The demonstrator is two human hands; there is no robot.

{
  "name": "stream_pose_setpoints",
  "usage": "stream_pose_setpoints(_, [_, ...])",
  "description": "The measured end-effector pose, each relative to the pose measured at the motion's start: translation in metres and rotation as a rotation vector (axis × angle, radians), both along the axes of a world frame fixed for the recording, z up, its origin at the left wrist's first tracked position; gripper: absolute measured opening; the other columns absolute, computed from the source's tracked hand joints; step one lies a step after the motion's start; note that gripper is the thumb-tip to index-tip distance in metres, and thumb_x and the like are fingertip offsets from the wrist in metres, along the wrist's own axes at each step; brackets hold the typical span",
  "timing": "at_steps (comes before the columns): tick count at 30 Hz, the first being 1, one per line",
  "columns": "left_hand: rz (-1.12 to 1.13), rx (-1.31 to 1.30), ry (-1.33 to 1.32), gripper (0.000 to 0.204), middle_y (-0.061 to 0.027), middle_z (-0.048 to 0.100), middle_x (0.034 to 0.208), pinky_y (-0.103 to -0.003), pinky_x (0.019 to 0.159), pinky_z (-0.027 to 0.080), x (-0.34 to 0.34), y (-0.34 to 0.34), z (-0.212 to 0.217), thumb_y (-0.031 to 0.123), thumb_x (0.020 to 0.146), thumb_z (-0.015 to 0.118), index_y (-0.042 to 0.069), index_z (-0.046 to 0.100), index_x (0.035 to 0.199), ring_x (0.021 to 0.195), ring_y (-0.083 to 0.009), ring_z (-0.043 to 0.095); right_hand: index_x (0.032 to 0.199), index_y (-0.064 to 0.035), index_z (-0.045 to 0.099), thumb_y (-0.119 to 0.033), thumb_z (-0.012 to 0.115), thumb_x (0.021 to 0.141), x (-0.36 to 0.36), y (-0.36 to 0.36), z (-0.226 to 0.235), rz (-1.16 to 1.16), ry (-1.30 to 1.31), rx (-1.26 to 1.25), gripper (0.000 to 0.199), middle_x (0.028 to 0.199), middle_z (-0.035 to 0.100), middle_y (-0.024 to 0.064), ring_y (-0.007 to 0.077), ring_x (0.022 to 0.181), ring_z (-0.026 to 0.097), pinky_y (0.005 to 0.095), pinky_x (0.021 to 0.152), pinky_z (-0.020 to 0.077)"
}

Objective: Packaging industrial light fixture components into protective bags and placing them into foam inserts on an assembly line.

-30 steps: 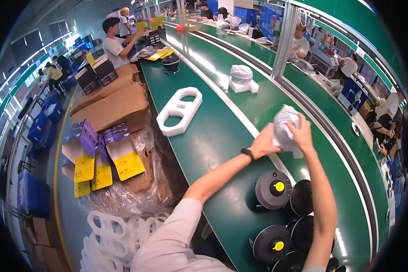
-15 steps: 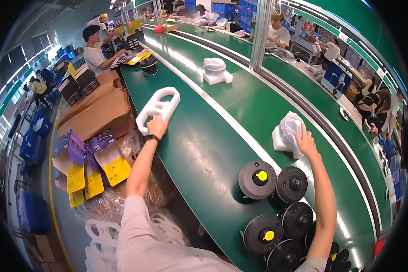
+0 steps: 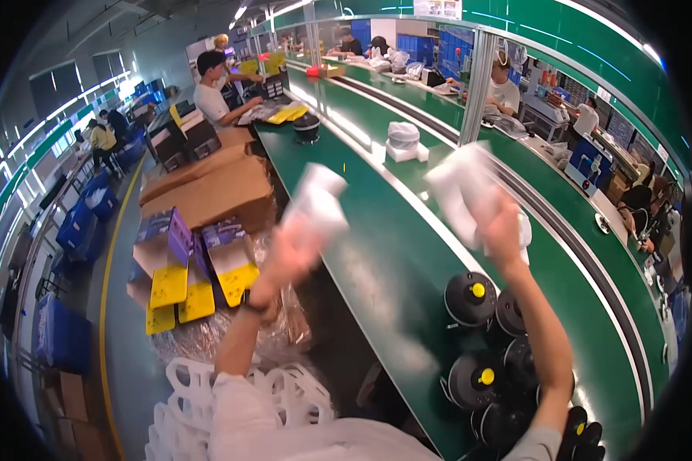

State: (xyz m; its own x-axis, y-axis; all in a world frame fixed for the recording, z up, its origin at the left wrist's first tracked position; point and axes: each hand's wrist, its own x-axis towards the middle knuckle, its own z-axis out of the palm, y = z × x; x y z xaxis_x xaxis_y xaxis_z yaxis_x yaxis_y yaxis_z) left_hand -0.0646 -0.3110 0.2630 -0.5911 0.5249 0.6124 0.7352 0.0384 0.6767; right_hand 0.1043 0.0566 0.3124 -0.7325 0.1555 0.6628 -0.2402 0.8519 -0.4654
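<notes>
left hand (image 3: 284,257) grips white foam piece (image 3: 317,201), lifted clear of worktop (image 3: 377,253) | right hand (image 3: 504,227) clutches bagged white item (image 3: 463,188) above black discs (image 3: 473,296)

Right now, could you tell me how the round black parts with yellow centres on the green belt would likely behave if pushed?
The round black parts look squat and flat-based, so they would probably slide rather than tip. Their dense moulded look suggests they are fairly heavy for their size. Being round and packed close together, one pushed may nudge its neighbours along the green belt.
</notes>
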Motion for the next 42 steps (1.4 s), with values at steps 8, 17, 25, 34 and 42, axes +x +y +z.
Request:
stream_pose_setpoints(8, [0.394, -0.38, 0.034, 0.034, -0.0222, 0.068, 0.091, -0.052, 0.077, 0.051, -0.018, 0.055, -0.118, 0.039, 0.09, 0.068, 0.007, 0.063, 0.099, 0.09, -0.0449, 0.065, 0.126, -0.0066, 0.055, -0.028, 0.087, 0.072, -0.068, -0.072, -0.078, -0.189, -0.122, 0.489, 0.066, 0.123, 0.061, 0.0189, 0.0383, 0.117, 0.056, 0.0529, 0.107, 0.041])
stream_pose_setpoints(17, [0.317, -0.647, 0.419, 0.069, -0.0124, 0.062, 0.116, -0.07, 0.115, 0.019, 0.03, 0.09, -0.186, 0.04, 0.071, 0.085, 0.008, 0.059, 0.127, 0.115, -0.0335, 0.057, 0.145, 0.0003, 0.046, -0.057, 0.08, 0.076, -0.004, -0.095, -0.13, -0.141, -0.643, 0.644, 0.096, 0.144, 0.048, 0.0293, 0.0469, 0.138, 0.043, 0.0625, 0.115, 0.0284])
stream_pose_setpoints(25, [0.171, -0.423, 0.213, 0.024, -0.0222, 0.068, 0.097, -0.055, 0.084, 0.047, -0.011, 0.178, -0.198, 0.022, 0.094, 0.059, 0.001, 0.063, 0.105, 0.091, -0.0445, 0.065, 0.149, 0.0001, 0.041, -0.051, 0.063, 0.095, 0.274, -0.13, -0.032, 0.185, -1.128, 0.23, 0.078, 0.129, 0.057, 0.0243, 0.0391, 0.118, 0.057, 0.0463, 0.107, 0.0435])
stream_pose_setpoints(34, [0.041, 0.157, 0.235, 0.038, -0.0198, 0.061, 0.134, -0.044, 0.108, 0.043, 0.112, 0.202, -0.13, 0.009, 0.098, 0.059, -0.003, 0.059, 0.134, 0.122, -0.0341, 0.058, 0.155, -0.0016, 0.035, -0.038, 0.073, 0.094, 0.485, -0.166, -0.049, 0.117, -0.686, -0.68, 0.081, 0.142, 0.053, 0.0179, 0.0333, 0.128, 0.054, 0.0383, 0.107, 0.0428])
stream_pose_setpoints(42, [-0.444, 0.072, 0.394, 0.031, -0.0173, 0.065, 0.12, -0.048, 0.107, 0.043, 0.259, 0.185, -0.119, 0.013, 0.1, 0.057, -0.004, 0.061, 0.126, 0.115, -0.0341, 0.06, 0.144, 0.0046, 0.044, -0.035, 0.076, 0.091, 0.629, -0.217, -0.101, -0.431, 0.187, -1.157, 0.074, 0.123, 0.065, 0.0248, 0.0372, 0.117, 0.065, 0.0476, 0.105, 0.0482])
